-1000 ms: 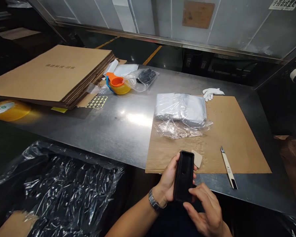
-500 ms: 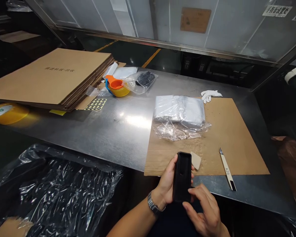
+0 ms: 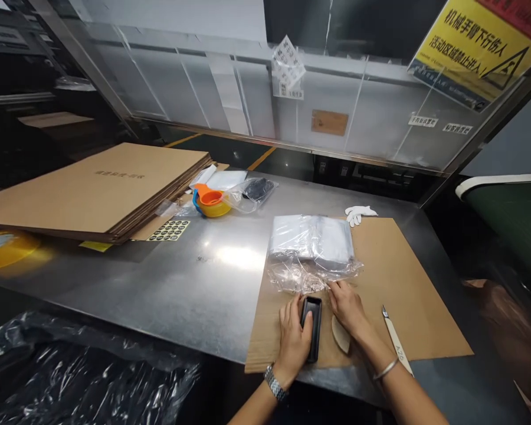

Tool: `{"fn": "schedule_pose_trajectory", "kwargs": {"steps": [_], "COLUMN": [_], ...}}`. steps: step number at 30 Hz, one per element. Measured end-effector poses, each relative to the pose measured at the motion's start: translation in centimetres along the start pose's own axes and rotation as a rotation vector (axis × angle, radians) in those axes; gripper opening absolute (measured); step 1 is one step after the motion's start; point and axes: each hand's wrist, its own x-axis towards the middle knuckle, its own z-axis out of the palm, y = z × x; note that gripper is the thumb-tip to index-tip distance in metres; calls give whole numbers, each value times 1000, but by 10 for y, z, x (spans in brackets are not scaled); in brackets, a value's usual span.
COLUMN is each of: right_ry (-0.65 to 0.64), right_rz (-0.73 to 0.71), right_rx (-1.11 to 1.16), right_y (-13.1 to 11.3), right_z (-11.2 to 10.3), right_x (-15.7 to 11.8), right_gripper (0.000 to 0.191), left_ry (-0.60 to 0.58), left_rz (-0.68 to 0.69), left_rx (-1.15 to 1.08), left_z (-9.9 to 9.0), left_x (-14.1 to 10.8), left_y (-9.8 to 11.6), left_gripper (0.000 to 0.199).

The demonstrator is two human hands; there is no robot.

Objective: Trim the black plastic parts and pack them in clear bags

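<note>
My left hand (image 3: 292,333) is wrapped round a black, shallow, rectangular case (image 3: 311,330), its hollow side facing up, low over the cardboard sheet (image 3: 407,283). Whether the case touches the cardboard I cannot tell. My right hand (image 3: 348,308) reaches to the near edge of the clear plastic bag (image 3: 301,277), its fingers closed at the loose film. That bag encloses two stacks of flat, clear sleeves (image 3: 312,239). Beside my right wrist lies a beige pad (image 3: 340,335), partly covered by the hand. A white-handled craft knife (image 3: 396,339) lies right of my right forearm.
Stacked cardboard (image 3: 115,183) covers the table's left side, near a yellow tape roll (image 3: 9,248) and a sticker sheet (image 3: 170,230). Farther back are an orange-and-yellow tape holder (image 3: 212,203), a bagged dark item (image 3: 257,189) and a white glove (image 3: 360,214). Black plastic film (image 3: 92,372) lies lower left.
My left hand has moved the black case forward over the cardboard. My right hand has left the case and reached forward to the plastic bag. The camera view has tilted up.
</note>
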Motion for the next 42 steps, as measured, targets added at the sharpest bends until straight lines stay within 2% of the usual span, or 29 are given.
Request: {"fn": "schedule_pose_trajectory", "kwargs": {"steps": [4, 8, 11, 15, 19, 24, 28, 35, 38, 42], "right_ry": [-2, 51, 49, 25, 10, -26, -77, -126, -150, -164], "right_rz": [-37, 0, -8, -84, -180, -307, -414, -468, -430, -261], "right_rx": [-137, -255, -313, -340, -331, -272, -189, 41, 181, 370], "right_y": [3, 8, 18, 30, 30, 27, 24, -2, -11, -12], "right_z": [13, 18, 17, 14, 10, 5, -4, -21, -29, -41], "right_x": [23, 38, 48, 52, 43, 23, 11, -2, -5, -4], "right_gripper": [13, 26, 26, 24, 24, 38, 31, 32, 28, 20], "left_ry": [50, 99, 133, 178, 166, 87, -23, -315, -386, -343], "left_rz": [64, 26, -17, -54, -42, 31, 140, 364, 380, 341], "left_rx": [64, 60, 39, 5, 3, 58, 107, 139, 150, 172], "left_z": [-10, -21, -27, -33, -33, -33, -30, -22, -24, -31], "left_x": [4, 4, 3, 3, 3, 4, 9, 19, 24, 32], "left_y": [-4, -9, -11, -12, -13, -7, 4, 24, 25, 25], "left_gripper": [36, 32, 31, 32, 28, 24, 24, 41, 36, 28]}}
